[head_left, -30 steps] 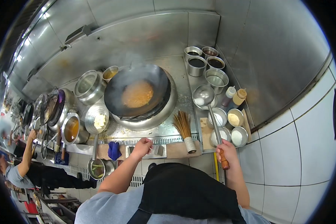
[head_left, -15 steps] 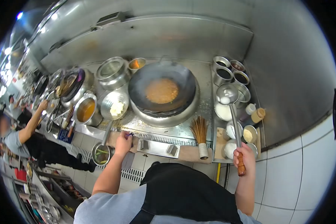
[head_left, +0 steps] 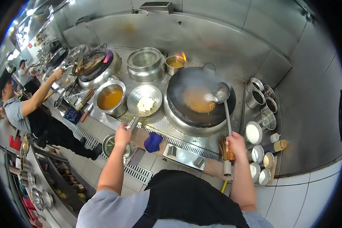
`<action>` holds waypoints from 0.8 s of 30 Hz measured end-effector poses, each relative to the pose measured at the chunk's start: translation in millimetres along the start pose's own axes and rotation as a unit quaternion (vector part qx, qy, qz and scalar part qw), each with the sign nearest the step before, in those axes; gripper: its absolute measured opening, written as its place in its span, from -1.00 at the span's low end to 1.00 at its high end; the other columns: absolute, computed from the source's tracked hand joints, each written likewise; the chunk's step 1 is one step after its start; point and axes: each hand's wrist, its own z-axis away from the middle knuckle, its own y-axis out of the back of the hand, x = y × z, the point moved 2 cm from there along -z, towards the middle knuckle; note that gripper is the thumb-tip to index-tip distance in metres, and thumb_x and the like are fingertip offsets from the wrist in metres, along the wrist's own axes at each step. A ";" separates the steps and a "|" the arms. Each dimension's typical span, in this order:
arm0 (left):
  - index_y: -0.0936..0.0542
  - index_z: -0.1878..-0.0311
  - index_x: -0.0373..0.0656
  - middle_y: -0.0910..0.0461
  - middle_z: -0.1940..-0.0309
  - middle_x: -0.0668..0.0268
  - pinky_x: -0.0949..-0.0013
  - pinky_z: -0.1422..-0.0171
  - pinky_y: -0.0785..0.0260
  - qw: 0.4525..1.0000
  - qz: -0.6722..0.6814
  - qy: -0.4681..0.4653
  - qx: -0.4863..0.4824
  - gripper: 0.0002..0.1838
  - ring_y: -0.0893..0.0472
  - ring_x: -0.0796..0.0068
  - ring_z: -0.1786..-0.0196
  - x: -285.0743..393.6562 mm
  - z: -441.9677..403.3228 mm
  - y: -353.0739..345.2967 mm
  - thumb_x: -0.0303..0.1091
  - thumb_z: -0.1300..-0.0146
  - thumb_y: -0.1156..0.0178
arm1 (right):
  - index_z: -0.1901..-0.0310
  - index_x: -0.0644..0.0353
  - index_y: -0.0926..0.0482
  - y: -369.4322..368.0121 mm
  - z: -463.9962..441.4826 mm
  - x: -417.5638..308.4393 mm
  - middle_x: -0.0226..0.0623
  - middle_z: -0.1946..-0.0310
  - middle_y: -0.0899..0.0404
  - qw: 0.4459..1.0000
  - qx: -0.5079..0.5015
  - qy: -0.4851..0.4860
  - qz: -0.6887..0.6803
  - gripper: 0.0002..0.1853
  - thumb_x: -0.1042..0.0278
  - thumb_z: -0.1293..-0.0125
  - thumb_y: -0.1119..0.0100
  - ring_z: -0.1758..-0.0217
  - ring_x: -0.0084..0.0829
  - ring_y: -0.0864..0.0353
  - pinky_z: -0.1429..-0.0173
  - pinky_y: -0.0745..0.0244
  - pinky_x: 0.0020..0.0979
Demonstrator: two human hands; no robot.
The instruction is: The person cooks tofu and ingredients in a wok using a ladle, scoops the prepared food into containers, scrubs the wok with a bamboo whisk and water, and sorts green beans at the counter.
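Above the wok, the ladle hangs over orange-brown food, something white at its lip; the right grip clasps its wooden handle, nearside of the wok. Left of the wok, the left grip is wrapped round the strainer's handle, pale pieces in its bowl.

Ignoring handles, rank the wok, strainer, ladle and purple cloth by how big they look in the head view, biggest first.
1. Wok
2. Strainer
3. Ladle and purple cloth: they look much alike, so unranked.
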 end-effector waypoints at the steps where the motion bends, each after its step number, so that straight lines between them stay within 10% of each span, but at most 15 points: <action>1: -0.54 0.04 -0.26 -0.58 0.09 -0.07 0.11 -0.13 -0.40 0.999 -0.032 0.030 -0.022 -0.61 -0.58 -0.04 0.03 -15.5 -6.6 3.7 -0.19 -0.16 -0.19 | 0.18 0.27 -0.49 -13.7 -5.3 0.6 -0.39 0.64 -0.41 0.999 0.025 0.015 0.037 -0.83 0.51 -0.18 -0.02 0.76 -0.50 -0.39 0.69 -0.32 -0.45; 5: -0.52 -0.02 -0.32 -0.56 0.03 -0.14 0.12 -0.17 -0.38 0.981 -0.049 0.121 -0.144 -0.51 -0.57 -0.05 -0.02 -71.2 -21.6 -6.1 -0.09 -0.19 -0.18 | 0.06 0.28 -0.51 -60.9 -3.8 6.1 -0.41 0.64 -0.40 0.997 0.013 -0.022 0.071 -0.71 0.53 -0.16 0.02 0.77 -0.51 -0.37 0.68 -0.32 -0.44; 8: -0.53 0.03 -0.38 -0.64 0.35 0.01 0.24 0.21 -0.48 0.973 -0.058 0.051 -0.219 -0.47 -0.68 0.16 0.33 -87.0 -24.9 -16.8 -0.01 -0.26 -0.17 | 0.08 0.27 -0.51 -50.1 20.8 -1.9 -0.41 0.64 -0.40 0.997 -0.034 -0.060 0.038 -0.72 0.53 -0.16 0.03 0.77 -0.51 -0.38 0.69 -0.31 -0.43; 10: -0.47 -0.09 -0.42 -0.62 0.10 0.00 0.26 0.24 -0.54 0.906 0.152 0.212 -0.333 -0.40 -0.69 0.15 0.25 -61.6 -13.7 -8.5 0.02 -0.31 -0.12 | 0.12 0.25 -0.51 -51.8 29.0 -5.2 -0.41 0.64 -0.40 0.996 -0.051 -0.061 0.041 -0.76 0.52 -0.16 0.04 0.76 -0.51 -0.38 0.69 -0.31 -0.42; 13: -0.46 -0.10 -0.33 -0.62 0.20 0.11 0.41 0.43 -0.51 0.860 0.249 0.262 -0.361 -0.46 -0.68 0.38 0.38 -69.9 -10.1 -16.1 0.00 -0.34 -0.10 | 0.02 0.27 -0.52 -68.4 13.8 -11.2 -0.42 0.63 -0.41 0.982 0.080 -0.005 0.171 -0.69 0.50 -0.18 0.00 0.76 -0.53 -0.37 0.69 -0.30 -0.44; 20: -0.47 -0.03 -0.20 -0.61 0.42 0.23 0.53 0.51 -0.46 0.781 0.357 0.274 -0.434 -0.56 -0.62 0.44 0.55 -70.6 -18.8 -18.3 0.00 -0.34 -0.11 | 0.14 0.25 -0.51 -86.3 42.0 -23.5 -0.45 0.63 -0.41 0.995 -0.033 -0.055 0.079 -0.81 0.52 -0.21 -0.02 0.73 -0.54 -0.38 0.69 -0.25 -0.47; 24: -0.51 0.15 -0.17 -0.59 0.52 0.25 0.52 0.53 -0.46 0.716 0.437 0.277 -0.469 -0.57 -0.59 0.46 0.58 -73.1 -23.0 -30.1 0.07 -0.34 -0.08 | 0.05 0.27 -0.53 -72.5 26.1 -25.1 -0.39 0.64 -0.40 0.979 0.064 -0.035 0.190 -0.72 0.45 -0.20 -0.04 0.73 -0.52 -0.39 0.71 -0.31 -0.40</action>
